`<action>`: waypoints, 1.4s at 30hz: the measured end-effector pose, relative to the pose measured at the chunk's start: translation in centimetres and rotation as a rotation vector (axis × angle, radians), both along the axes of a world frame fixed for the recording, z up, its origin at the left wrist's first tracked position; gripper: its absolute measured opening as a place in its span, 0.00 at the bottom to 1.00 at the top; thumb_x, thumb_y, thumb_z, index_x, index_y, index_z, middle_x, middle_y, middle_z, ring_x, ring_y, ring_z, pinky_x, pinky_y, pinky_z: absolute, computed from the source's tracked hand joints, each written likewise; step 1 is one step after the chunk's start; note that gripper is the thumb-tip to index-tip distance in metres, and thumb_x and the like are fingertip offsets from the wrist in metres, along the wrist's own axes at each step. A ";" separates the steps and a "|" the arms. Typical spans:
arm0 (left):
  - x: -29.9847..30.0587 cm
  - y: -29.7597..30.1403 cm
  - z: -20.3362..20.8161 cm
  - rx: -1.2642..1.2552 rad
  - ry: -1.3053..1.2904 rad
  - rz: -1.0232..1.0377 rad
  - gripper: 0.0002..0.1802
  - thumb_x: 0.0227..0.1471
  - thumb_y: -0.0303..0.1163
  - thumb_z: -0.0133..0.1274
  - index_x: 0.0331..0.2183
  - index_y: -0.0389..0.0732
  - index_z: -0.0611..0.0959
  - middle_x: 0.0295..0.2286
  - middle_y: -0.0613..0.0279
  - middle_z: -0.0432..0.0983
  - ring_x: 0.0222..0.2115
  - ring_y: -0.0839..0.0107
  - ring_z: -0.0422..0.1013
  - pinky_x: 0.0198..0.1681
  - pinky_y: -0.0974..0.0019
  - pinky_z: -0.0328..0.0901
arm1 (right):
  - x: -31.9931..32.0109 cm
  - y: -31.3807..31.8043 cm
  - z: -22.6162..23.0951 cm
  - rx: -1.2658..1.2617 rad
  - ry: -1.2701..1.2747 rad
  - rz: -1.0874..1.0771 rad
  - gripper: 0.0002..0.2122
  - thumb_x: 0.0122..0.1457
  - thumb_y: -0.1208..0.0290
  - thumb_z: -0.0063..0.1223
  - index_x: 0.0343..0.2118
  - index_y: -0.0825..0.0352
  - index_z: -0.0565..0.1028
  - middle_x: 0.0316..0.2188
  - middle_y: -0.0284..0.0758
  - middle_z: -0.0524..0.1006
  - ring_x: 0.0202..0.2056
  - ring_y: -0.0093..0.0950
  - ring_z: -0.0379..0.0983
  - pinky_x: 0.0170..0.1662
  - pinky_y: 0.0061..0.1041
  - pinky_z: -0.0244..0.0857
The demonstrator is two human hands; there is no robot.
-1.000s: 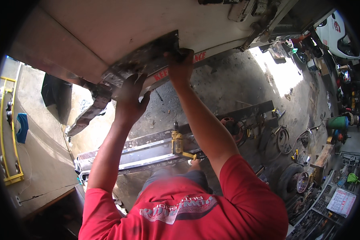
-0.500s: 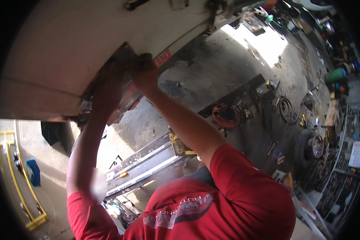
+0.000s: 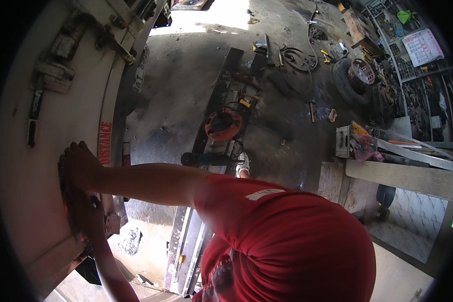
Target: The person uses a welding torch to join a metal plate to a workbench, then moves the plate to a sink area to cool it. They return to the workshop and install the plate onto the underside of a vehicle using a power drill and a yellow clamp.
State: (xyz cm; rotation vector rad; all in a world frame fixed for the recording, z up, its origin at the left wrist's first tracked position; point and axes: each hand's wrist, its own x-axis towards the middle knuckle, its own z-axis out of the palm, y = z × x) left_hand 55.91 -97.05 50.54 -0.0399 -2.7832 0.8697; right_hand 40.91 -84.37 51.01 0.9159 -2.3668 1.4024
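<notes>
Both my hands are against a large white vehicle panel (image 3: 40, 191) on the left, one above the other. My right hand (image 3: 81, 165) lies on the panel with fingers stretched out and a little apart. Just below it, my left hand (image 3: 87, 214) reaches up along the same spot; its fingers are mostly hidden by the right hand. A narrow dark strip shows at the hands' left side, perhaps the edge of a flat dark piece beneath them, mostly covered. Red lettering (image 3: 105, 138) runs along the panel's edge next to my right hand.
A metal latch handle (image 3: 34, 118) sticks out of the panel above my hands. Across the floor lie a long dark beam (image 3: 221, 95), an orange-red reel (image 3: 219, 132) and a tyre (image 3: 345, 83). A crate (image 3: 343, 141) and wire shelving (image 3: 395, 55) stand on the right.
My view has turned, so the panel now stands along the left side. The dark flat piece visible under my hands before is now mostly covered. Both hands remain at the panel.
</notes>
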 end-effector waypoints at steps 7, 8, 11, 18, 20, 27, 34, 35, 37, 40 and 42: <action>1.9 -0.9 -0.7 -0.078 0.006 0.003 0.33 0.62 0.41 0.55 0.63 0.32 0.73 0.64 0.39 0.65 0.67 0.45 0.60 0.73 0.47 0.53 | 0.9 -0.7 2.4 -0.010 -0.080 0.102 0.16 0.50 0.67 0.59 0.41 0.69 0.80 0.42 0.41 0.79 0.50 0.39 0.72 0.55 0.38 0.61; 1.8 -0.9 -0.7 -0.076 -0.013 0.016 0.31 0.63 0.39 0.54 0.62 0.31 0.73 0.64 0.38 0.64 0.67 0.44 0.60 0.73 0.47 0.53 | 0.8 -0.8 2.4 -0.017 -0.101 0.109 0.16 0.50 0.67 0.59 0.41 0.69 0.80 0.42 0.41 0.79 0.50 0.39 0.72 0.55 0.38 0.62; 1.8 -1.4 -0.8 -0.072 -0.024 0.015 0.31 0.63 0.39 0.54 0.62 0.31 0.73 0.65 0.38 0.63 0.68 0.43 0.58 0.73 0.45 0.51 | 0.4 -2.0 1.9 -0.038 -0.122 0.071 0.17 0.47 0.68 0.61 0.41 0.68 0.80 0.42 0.41 0.79 0.50 0.40 0.72 0.55 0.38 0.62; 1.4 -0.7 -0.7 -0.092 -0.036 0.053 0.38 0.64 0.42 0.55 0.66 0.30 0.66 0.67 0.41 0.60 0.69 0.46 0.56 0.75 0.47 0.47 | 0.9 0.0 1.9 0.017 -0.215 0.104 0.21 0.49 0.66 0.62 0.46 0.70 0.78 0.45 0.44 0.78 0.52 0.41 0.71 0.58 0.38 0.63; 1.2 -1.2 -1.0 -0.067 0.038 -0.073 0.37 0.67 0.41 0.51 0.69 0.32 0.62 0.69 0.40 0.55 0.70 0.47 0.53 0.75 0.46 0.47 | 1.2 1.7 2.3 0.042 -0.241 0.120 0.22 0.50 0.65 0.62 0.48 0.71 0.77 0.46 0.45 0.77 0.53 0.41 0.71 0.58 0.39 0.63; 0.1 0.6 0.1 -0.073 0.063 -0.163 0.36 0.67 0.36 0.48 0.70 0.35 0.61 0.71 0.45 0.54 0.72 0.51 0.51 0.74 0.46 0.46 | 5.5 8.1 -4.6 -0.242 -0.314 0.094 0.21 0.52 0.68 0.62 0.49 0.70 0.75 0.45 0.47 0.76 0.53 0.47 0.70 0.56 0.46 0.66; -0.8 2.0 0.9 -0.012 0.072 -0.122 0.37 0.63 0.32 0.52 0.70 0.38 0.63 0.69 0.47 0.58 0.70 0.51 0.55 0.73 0.45 0.49 | 15.9 23.8 -19.9 0.374 -0.833 0.404 0.16 0.53 0.72 0.55 0.44 0.72 0.77 0.44 0.53 0.79 0.50 0.50 0.76 0.55 0.47 0.70; -0.9 1.2 0.9 -0.008 0.092 -0.164 0.38 0.63 0.33 0.53 0.70 0.39 0.63 0.69 0.47 0.59 0.70 0.51 0.55 0.73 0.45 0.50 | 17.3 26.4 -22.4 0.458 -0.851 0.442 0.18 0.52 0.71 0.56 0.47 0.72 0.78 0.43 0.52 0.81 0.48 0.49 0.78 0.52 0.47 0.72; -0.1 1.1 0.5 -0.003 0.101 -0.147 0.39 0.62 0.33 0.54 0.70 0.39 0.63 0.69 0.47 0.59 0.70 0.50 0.56 0.73 0.45 0.50 | 20.2 31.3 -27.5 0.641 -0.874 0.547 0.23 0.51 0.71 0.58 0.52 0.71 0.79 0.40 0.50 0.83 0.44 0.46 0.82 0.47 0.46 0.75; 1.5 0.5 -0.5 -0.013 0.065 -0.017 0.42 0.60 0.35 0.57 0.71 0.39 0.62 0.69 0.47 0.59 0.69 0.49 0.56 0.73 0.45 0.51 | 24.6 39.5 -32.4 0.728 -0.999 0.361 0.11 0.56 0.64 0.57 0.33 0.67 0.85 0.30 0.43 0.85 0.37 0.42 0.84 0.39 0.43 0.75; 1.7 0.0 -0.8 0.047 0.046 0.037 0.43 0.58 0.36 0.58 0.71 0.40 0.62 0.69 0.45 0.58 0.70 0.47 0.55 0.73 0.44 0.50 | 24.7 42.6 -35.6 0.862 -0.941 0.390 0.11 0.59 0.63 0.56 0.33 0.67 0.82 0.31 0.44 0.84 0.36 0.42 0.82 0.39 0.42 0.74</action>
